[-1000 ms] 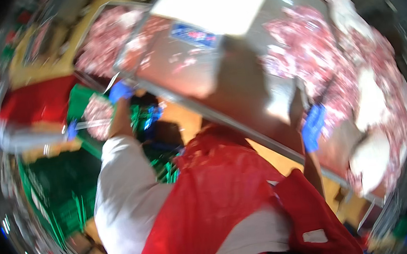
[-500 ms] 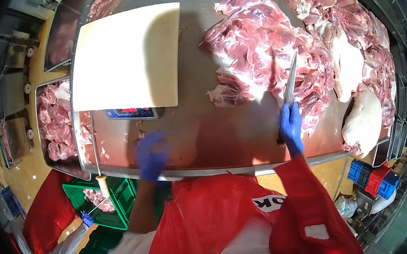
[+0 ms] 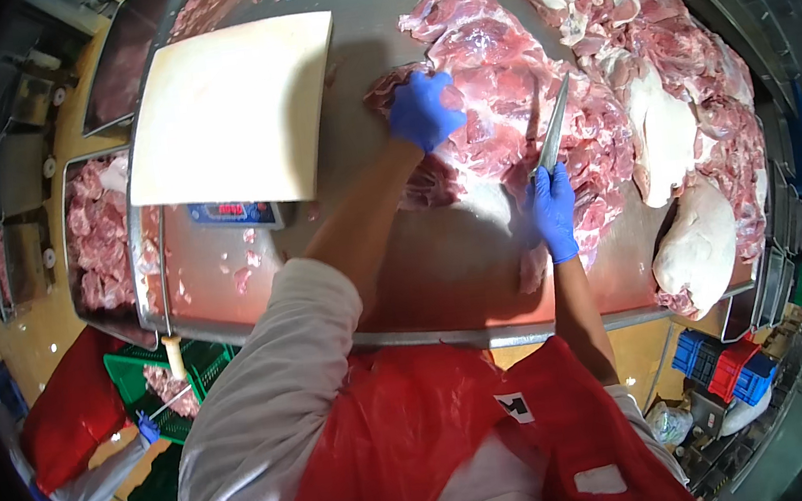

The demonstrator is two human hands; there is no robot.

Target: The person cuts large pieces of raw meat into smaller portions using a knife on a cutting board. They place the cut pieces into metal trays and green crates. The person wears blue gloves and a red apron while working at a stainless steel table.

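My right hand (image 3: 555,211), in a blue glove, is closed round the handle of a knife (image 3: 557,124). The blade points away from me over the raw pink meat (image 3: 487,53) on the metal table. At the left side of that meat my left hand (image 3: 425,112), also blue-gloved, rests with fingers apart on its edge; the fingertips are partly hidden against it. Large pieces with pale skin (image 3: 695,247) lie to the right, beside more red meat (image 3: 728,124).
A white board (image 3: 227,112) sits above a blue scale (image 3: 234,214) on the steel table (image 3: 396,296). Left of it stands a metal tray (image 3: 79,287) of meat chunks. A co-worker's red apron (image 3: 68,412) and green crates (image 3: 127,366) are at lower left.
My left hand has moved from near the table's front edge up and right onto the meat. The right hand with the knife has shifted slightly; the whole view has drifted a little.
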